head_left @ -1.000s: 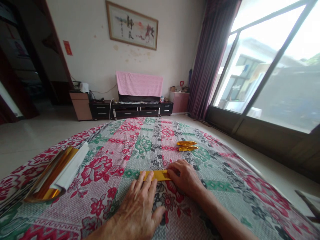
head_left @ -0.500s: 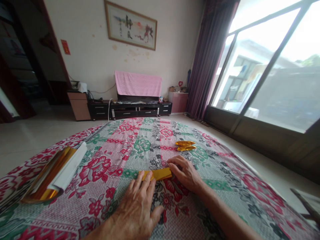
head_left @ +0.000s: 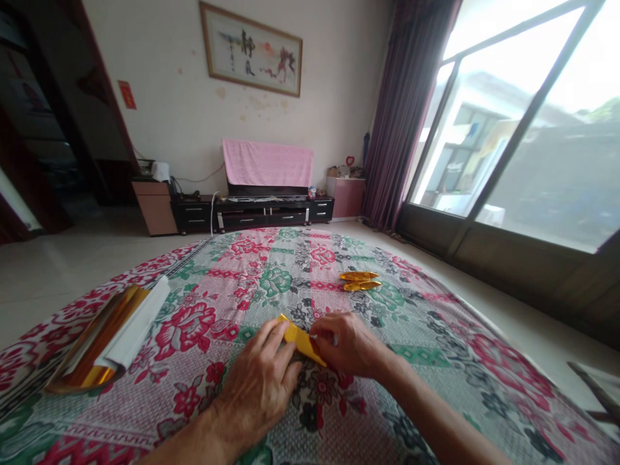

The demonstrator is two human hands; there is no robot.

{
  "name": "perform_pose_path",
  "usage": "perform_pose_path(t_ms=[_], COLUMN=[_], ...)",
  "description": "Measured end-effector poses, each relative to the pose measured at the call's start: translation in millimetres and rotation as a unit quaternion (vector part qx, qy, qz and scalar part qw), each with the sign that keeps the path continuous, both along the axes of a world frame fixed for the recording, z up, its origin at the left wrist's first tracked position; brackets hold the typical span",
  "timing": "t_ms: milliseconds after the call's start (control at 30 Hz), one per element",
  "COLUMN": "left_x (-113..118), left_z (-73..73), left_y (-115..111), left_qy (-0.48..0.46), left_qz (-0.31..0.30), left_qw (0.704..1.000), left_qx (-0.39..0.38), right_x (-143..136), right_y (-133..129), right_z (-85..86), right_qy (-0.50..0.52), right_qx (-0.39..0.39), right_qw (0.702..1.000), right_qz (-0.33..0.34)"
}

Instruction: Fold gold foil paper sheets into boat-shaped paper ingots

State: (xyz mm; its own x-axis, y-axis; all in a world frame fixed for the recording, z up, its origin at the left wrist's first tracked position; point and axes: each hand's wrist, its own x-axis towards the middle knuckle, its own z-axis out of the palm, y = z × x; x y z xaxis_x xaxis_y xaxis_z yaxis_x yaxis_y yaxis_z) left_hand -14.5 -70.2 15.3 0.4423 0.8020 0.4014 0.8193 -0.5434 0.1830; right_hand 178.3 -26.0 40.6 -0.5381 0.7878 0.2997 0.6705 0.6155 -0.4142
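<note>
A folded strip of gold paper (head_left: 304, 342) lies slantwise on the flowered cloth, its left end farther from me than its right. My left hand (head_left: 264, 368) has its fingers curled over the left end, with the thumb drawn in close. At the other end, my right hand (head_left: 346, 342) pinches the strip between thumb and bent fingers; the fingertips are partly hidden. Beyond my right hand rest two boat-shaped gold paper pieces (head_left: 359, 281), side by side. Over on the left is a stack of gold and white paper sheets (head_left: 104, 342), curling at the edges.
The patterned cloth (head_left: 194, 387) covers a round table. Past it stand a low black cabinet (head_left: 264, 216) and a pink towel (head_left: 268, 163) draped over something on top. A window (head_left: 523, 142) with a purple curtain (head_left: 394, 116) is on the right.
The gold strip has turned, its right end coming nearer to me. My left fingers have gone from lying flat to curling round it, and my right hand now pinches its end.
</note>
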Motion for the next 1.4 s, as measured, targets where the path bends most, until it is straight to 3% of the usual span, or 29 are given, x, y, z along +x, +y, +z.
perform_pose_path(t_ms=[100, 267, 333, 467, 567, 700, 800, 967, 1100, 1233, 1300, 1400], left_x=[-1.4, -1.8, -2.3, -5.8, -10.2, -18.0, -24.7, -26.2, -17.7, -14.3, -14.9, -15.8], left_z=[4.2, 4.4, 1.9, -1.1, 2.7, 10.5, 8.2, -3.8, 4.1, 17.1, 18.8, 16.7], left_y=[3.3, 5.0, 6.2, 10.9, 16.8, 26.4, 33.2, 39.8, 36.5, 33.0, 34.0, 37.1], left_qy=[-0.02, -0.053, -0.056, -0.047, -0.037, -0.026, -0.031, -0.097, -0.212, -0.319, -0.343, -0.38], left_qz=[0.011, 0.005, -0.002, -0.047, -0.115, -0.226, -0.247, -0.179, -0.087, 0.039, 0.067, 0.077], left_qw=[1.0, 0.998, 0.998, 0.997, 0.991, 0.971, 0.965, 0.978, 0.97, 0.927, 0.9, 0.863], left_qx=[-0.007, -0.028, -0.033, -0.044, -0.052, -0.069, -0.079, -0.049, -0.082, -0.195, -0.26, -0.325], right_x=[-6.1, -11.8, -11.1, -7.2, -6.4, -8.5, -7.4, 1.9, 4.4, -2.6, -6.5, -9.3], right_y=[-7.1, -13.5, -9.0, 7.6, 15.4, 15.9, 15.1, 17.3, 18.5, 17.1, 16.0, 14.7], right_z=[6.4, 12.7, 9.3, -5.9, -15.9, -20.8, -21.5, -17.7, -13.8, -14.8, -15.1, -13.3], right_qy=[0.001, 0.005, 0.007, 0.086, 0.118, 0.086, 0.07, 0.09, 0.188, 0.349, 0.389, 0.411], right_qx=[-0.058, -0.135, -0.12, 0.025, 0.052, 0.042, 0.038, 0.01, -0.073, -0.259, -0.288, -0.299], right_qw=[0.998, 0.987, 0.991, 0.994, 0.992, 0.995, 0.996, 0.996, 0.978, 0.896, 0.869, 0.855], right_qz=[0.01, 0.083, 0.063, -0.066, -0.019, 0.031, 0.03, 0.001, -0.059, -0.09, -0.103, -0.103])
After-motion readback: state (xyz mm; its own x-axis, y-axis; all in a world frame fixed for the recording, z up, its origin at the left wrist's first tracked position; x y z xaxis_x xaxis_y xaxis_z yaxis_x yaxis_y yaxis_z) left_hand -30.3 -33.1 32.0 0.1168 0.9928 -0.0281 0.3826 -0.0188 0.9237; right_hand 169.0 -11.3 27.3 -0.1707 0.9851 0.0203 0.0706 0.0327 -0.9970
